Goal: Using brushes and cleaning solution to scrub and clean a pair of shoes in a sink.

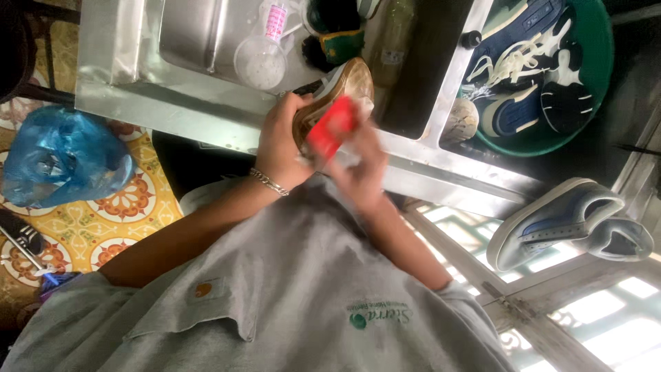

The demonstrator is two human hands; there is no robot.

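pink-and-white label (276, 21) on a clear bottle (265, 52) in the sink; crumpled blue plastic bag (62, 165) on the floor

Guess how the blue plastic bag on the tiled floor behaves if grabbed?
The blue plastic bag looks thin and crumpled, so probably floppy and slippery. It bulges, so contents likely shift and sag when lifted. Unlikely to roll.

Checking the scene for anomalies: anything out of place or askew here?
Nothing is spilled or visibly broken. Oddest is a grey-and-blue sneaker pair lying tipped on the wooden window frame, off the steel sink counter. Loose white laces sprawl tangled in the round green basin.
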